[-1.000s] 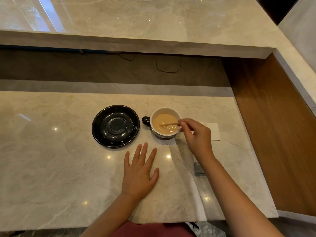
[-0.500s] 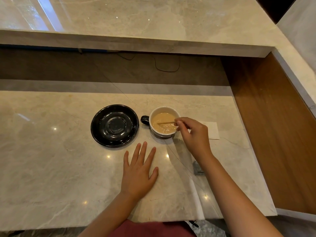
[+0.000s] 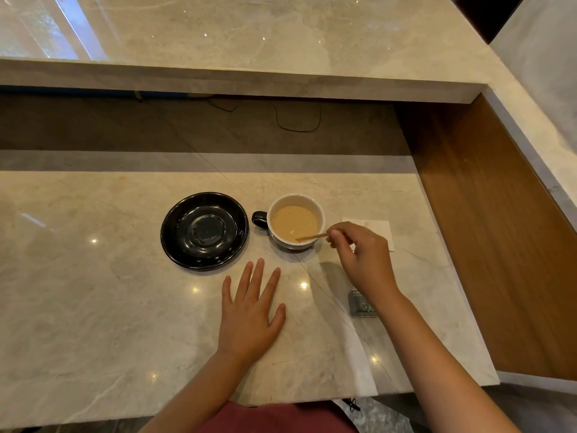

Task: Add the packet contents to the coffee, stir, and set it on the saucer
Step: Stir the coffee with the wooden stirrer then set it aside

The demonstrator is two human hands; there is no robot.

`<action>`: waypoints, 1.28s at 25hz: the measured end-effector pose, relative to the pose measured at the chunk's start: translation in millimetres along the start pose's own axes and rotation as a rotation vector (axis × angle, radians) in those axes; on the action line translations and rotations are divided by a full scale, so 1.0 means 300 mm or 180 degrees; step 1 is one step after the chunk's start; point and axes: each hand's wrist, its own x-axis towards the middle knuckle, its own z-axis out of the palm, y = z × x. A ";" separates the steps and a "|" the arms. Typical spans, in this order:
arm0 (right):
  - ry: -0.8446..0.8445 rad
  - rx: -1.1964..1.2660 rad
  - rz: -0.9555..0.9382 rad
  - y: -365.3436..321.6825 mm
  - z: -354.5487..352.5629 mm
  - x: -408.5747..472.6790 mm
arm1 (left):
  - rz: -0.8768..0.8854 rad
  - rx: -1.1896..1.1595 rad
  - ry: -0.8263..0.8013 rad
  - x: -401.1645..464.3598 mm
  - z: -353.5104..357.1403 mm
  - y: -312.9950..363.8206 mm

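Marble countertop (image 3: 93,307) carries a white cup (image 3: 296,222) of milky coffee with a dark handle pointing left. A thin wooden stirrer (image 3: 312,236) dips in at its near right rim, pinched by the right hand (image 3: 363,260). Just left sits an empty black saucer (image 3: 204,231), apart from the cup. Nearer, the left hand (image 3: 251,314) lies flat, fingers spread. A napkin (image 3: 379,231) lies behind the right hand; a dark packet (image 3: 360,304) peeks out beside that wrist.

desk (image 3: 93,307): polished marble, glossy
saucer (image 3: 175,232): black glazed ceramic, shiny
stir stick (image 3: 312,236): thin wood
side panel (image 3: 499,245): matt wood
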 end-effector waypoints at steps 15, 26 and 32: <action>0.0212 -0.0367 -0.0065 0.018 -0.012 0.052 | 0.0037 -0.0046 0.0059 -0.005 0.004 0.000; 0.0266 0.0000 -0.0119 -0.024 0.062 0.089 | 0.0015 -0.0006 0.0020 -0.006 0.000 -0.003; 0.0210 -0.0525 -0.0375 0.010 -0.002 0.061 | 0.0048 -0.0017 0.0045 -0.009 -0.004 -0.001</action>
